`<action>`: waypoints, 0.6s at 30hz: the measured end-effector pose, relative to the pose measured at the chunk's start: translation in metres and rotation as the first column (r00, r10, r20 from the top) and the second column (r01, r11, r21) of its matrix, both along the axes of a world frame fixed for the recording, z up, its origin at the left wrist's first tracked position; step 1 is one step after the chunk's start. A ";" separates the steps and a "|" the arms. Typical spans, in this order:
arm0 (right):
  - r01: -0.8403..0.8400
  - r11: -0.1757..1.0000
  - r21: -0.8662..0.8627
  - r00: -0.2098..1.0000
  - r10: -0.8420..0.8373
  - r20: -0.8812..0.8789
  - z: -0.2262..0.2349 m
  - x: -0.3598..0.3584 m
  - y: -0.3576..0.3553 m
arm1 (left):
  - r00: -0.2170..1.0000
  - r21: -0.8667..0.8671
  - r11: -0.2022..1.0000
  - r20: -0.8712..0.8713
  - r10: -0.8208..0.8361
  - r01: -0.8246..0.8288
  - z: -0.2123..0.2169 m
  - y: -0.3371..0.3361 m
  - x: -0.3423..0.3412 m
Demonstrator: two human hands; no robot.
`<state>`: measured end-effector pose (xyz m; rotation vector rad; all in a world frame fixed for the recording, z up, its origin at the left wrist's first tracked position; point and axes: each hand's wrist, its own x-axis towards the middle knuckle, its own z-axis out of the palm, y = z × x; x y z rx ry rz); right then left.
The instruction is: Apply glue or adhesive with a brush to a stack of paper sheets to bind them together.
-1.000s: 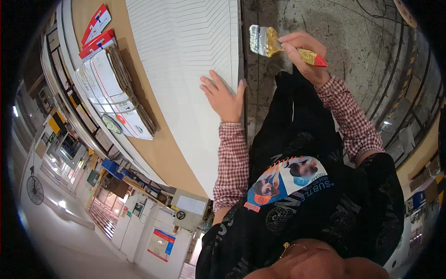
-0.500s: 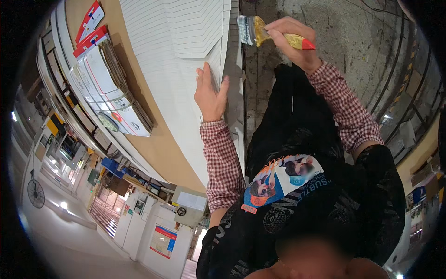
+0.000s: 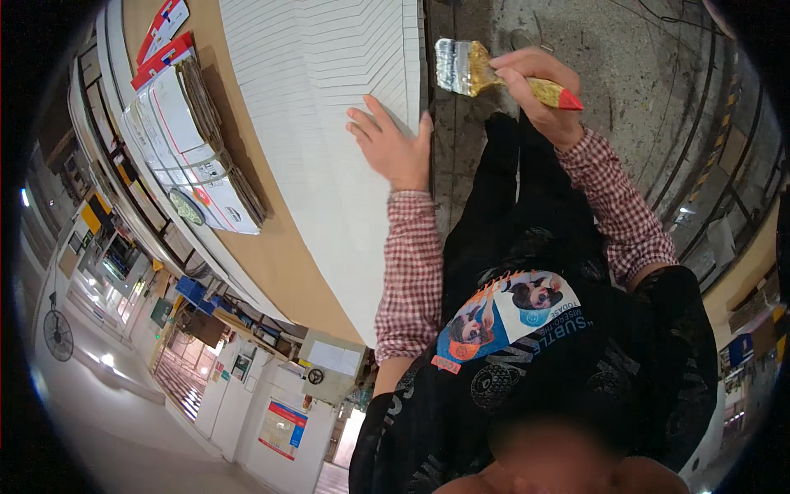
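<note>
My right hand (image 3: 545,92) is closed round a paintbrush (image 3: 553,93) with a yellow handle and a red tip. Its wide bristle end, whitish at the tips, points left, just off the table's right edge and above the floor. My left hand (image 3: 397,146), fingers spread, is at the right edge of a broad stack of white paper sheets (image 3: 321,156). Many sheet edges show as fanned, stepped lines across the far part of the stack. The thumb points away from me along the table edge.
A strapped bundle of flattened printed sacks (image 3: 193,160) lies on the brown tabletop (image 3: 247,123) at left, with red and white packets (image 3: 164,62) beyond it. My legs (image 3: 527,181) stand on the stained grey floor (image 3: 592,49) right of the table. Machinery and a wall fan (image 3: 58,333) are farther left.
My left hand has moved right, to the paper's edge, and its fingers have spread. My right hand has shifted slightly right and nearer with the paintbrush. The far sheets lie more evenly at the edge.
</note>
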<state>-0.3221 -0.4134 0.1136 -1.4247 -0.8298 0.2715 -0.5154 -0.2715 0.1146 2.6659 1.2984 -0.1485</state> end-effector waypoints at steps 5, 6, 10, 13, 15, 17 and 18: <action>0.010 0.998 -0.068 0.999 -0.013 -0.043 -0.003 -0.008 -0.014 | 0.990 0.137 0.982 -0.023 0.137 -0.133 -0.018 -0.032 -0.034; 0.014 0.998 -0.066 0.999 -0.016 -0.040 -0.006 -0.009 -0.014 | 0.991 0.102 0.989 -0.066 0.112 -0.105 -0.014 -0.031 -0.042; -0.003 0.999 -0.048 1.000 0.004 0.016 -0.007 -0.011 -0.013 | 0.998 -0.098 0.995 -0.063 0.029 -0.035 0.015 -0.016 -0.051; 0.030 1.000 -0.006 0.995 -0.029 0.092 -0.006 -0.003 -0.003 | 0.999 -0.268 0.963 0.039 0.008 0.002 0.037 -0.005 -0.056; 0.045 0.999 0.021 0.993 -0.047 0.110 -0.004 -0.001 -0.001 | 0.998 -0.281 0.960 0.055 0.001 0.014 0.045 -0.002 -0.058; 0.018 1.000 -0.023 0.995 -0.016 0.102 0.003 0.002 0.003 | 0.988 -0.372 0.928 0.154 0.028 0.032 0.049 -0.001 -0.057; 0.036 0.999 -0.019 0.991 -0.033 0.132 0.000 0.001 0.005 | 0.988 -0.376 0.926 0.149 0.029 0.029 0.050 -0.002 -0.057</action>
